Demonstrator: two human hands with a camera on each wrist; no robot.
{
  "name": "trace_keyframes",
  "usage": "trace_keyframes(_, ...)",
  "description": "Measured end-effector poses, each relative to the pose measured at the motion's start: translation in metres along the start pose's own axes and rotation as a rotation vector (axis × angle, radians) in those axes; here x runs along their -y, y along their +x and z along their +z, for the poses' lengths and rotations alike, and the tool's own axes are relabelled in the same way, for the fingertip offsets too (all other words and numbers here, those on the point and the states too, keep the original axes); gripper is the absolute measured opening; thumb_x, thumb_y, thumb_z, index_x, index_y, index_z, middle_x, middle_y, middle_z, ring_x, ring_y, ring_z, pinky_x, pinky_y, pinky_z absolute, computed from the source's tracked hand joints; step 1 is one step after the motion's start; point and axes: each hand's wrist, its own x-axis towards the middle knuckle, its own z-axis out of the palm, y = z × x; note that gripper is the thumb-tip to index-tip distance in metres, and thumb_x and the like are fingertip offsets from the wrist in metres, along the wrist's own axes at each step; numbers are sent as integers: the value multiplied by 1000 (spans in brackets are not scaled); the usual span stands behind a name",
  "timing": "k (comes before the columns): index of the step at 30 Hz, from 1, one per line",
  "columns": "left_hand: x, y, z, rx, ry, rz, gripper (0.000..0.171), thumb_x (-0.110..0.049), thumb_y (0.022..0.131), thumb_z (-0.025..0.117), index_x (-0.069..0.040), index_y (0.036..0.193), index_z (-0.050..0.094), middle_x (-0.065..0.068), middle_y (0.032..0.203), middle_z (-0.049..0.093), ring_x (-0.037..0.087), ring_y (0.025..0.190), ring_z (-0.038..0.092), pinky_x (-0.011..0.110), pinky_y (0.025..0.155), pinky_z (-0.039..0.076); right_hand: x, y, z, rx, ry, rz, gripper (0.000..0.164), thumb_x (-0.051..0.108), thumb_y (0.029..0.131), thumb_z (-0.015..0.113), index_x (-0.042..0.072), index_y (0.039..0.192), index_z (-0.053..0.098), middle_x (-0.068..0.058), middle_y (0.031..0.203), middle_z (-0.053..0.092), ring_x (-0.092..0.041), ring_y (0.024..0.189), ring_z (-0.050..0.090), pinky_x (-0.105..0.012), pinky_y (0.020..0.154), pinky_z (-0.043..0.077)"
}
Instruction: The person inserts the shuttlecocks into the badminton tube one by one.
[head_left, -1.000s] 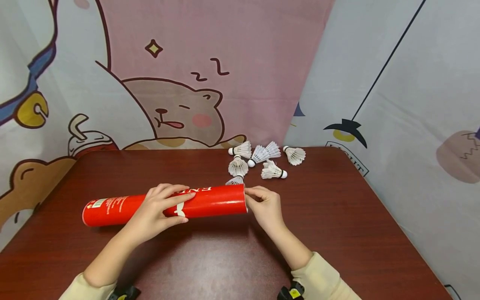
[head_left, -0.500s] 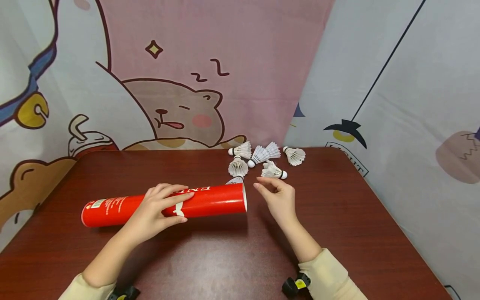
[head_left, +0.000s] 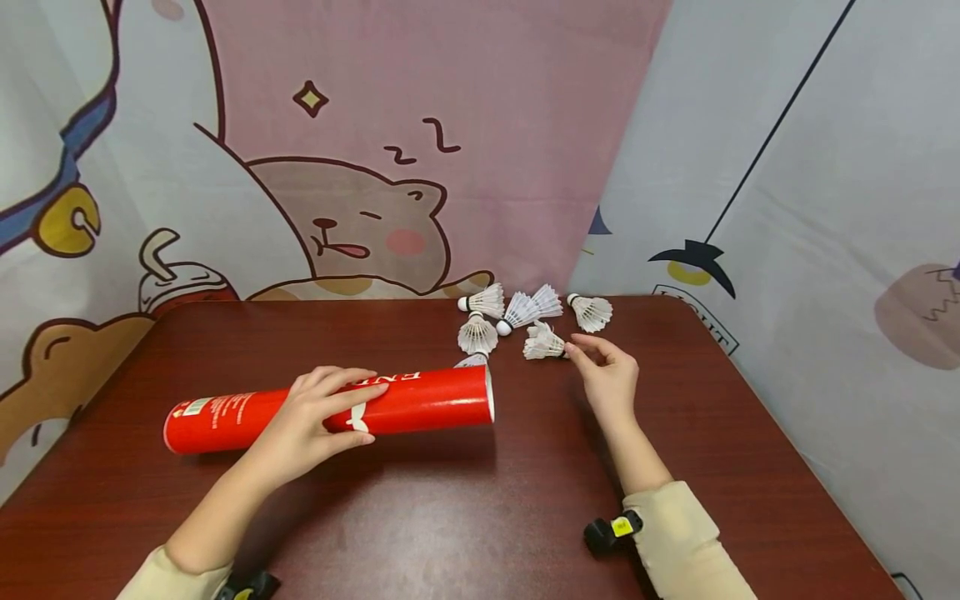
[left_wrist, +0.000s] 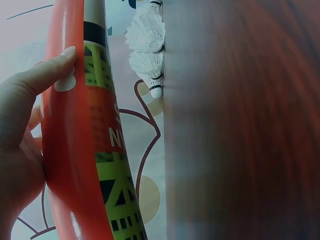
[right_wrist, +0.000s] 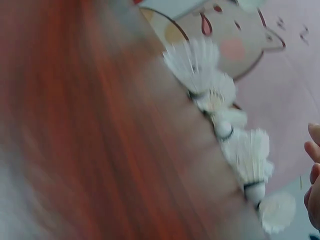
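Left hand (head_left: 309, 417) grips red tube (head_left: 431, 404) (right hand (head_left: 611, 379), loosely curved, near shuttlecock (head_left: 543, 342)).

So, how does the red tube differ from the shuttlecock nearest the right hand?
Color: the tube is mostly red; the shuttlecock is whitish. Shape and size: the tube is a long cylinder; the shuttlecock is much smaller and flares into a feathery skirt. Pose: the tube is in the grip of the left hand, its white-rimmed end raised off the table; the shuttlecock lies on the table. Both run roughly sideways in the head view.
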Motion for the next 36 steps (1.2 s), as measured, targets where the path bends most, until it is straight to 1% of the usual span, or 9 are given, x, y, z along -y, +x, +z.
trace_keyframes(5,1,0,-1,-1,-1,-2,58,-48,77,74,-25,129,63,1,128,57,19,111,47,44,87,31,-42,16,-10,-84,-30,60,17,9,79,79,-1,93,75,-8,73,68,-4,61,52,-15,52,39)
trace_keyframes(9,1,1,0,4,0,-7,60,-58,80,63,-25,130,62,2,129,56,19,112,47,45,88,30,-61,25,-14,-139,-19,71,19,12,79,80,0,94,75,5,71,67,-3,63,56,-15,54,40)
trace_keyframes(11,1,1,-1,3,1,-8,60,-57,79,65,-25,130,62,2,129,56,19,113,46,45,89,30,-69,29,-16,-153,-6,86,21,11,80,79,-1,95,75,6,71,67,-2,63,57,-15,54,41)
trace_keyframes(15,1,1,-2,0,7,-6,65,-34,70,85,-25,130,62,1,128,56,20,112,47,45,88,30,-84,38,-17,-187,45,145,23,10,81,78,-4,99,73,6,72,66,-3,66,55,-15,56,40)
trace_keyframes(17,1,1,-2,-3,5,-5,70,-22,64,89,-25,129,63,1,128,57,20,111,47,44,87,30,-91,42,-18,-211,65,176,24,10,81,77,-4,101,73,6,73,65,-4,67,54,-16,57,40)
trace_keyframes(20,1,1,-1,-2,1,-9,64,-35,70,85,-25,129,63,1,128,57,20,112,47,45,88,30,-100,48,-19,-243,97,219,25,9,82,77,-5,102,72,7,73,65,-5,70,54,-16,60,42)
trace_keyframes(24,2,0,1,-1,-3,-12,60,-58,79,65,-25,129,63,1,129,56,19,113,46,44,89,30,-112,60,-18,-268,109,243,24,5,81,77,-7,101,72,8,72,65,-4,70,57,-16,63,43)
trace_keyframes(29,2,1,2,5,-7,-12,59,-53,78,71,-26,130,62,0,130,56,18,113,46,44,90,30,-121,72,-18,-277,68,257,26,5,81,76,-4,105,71,8,77,64,-4,70,56,-16,63,43)
trace_keyframes(36,2,1,0,3,7,-15,63,-35,72,84,-26,130,62,0,129,56,19,111,47,45,88,31,-126,84,-12,-213,-39,319,36,9,84,75,3,118,67,-10,102,65,-6,78,53,-16,66,41)
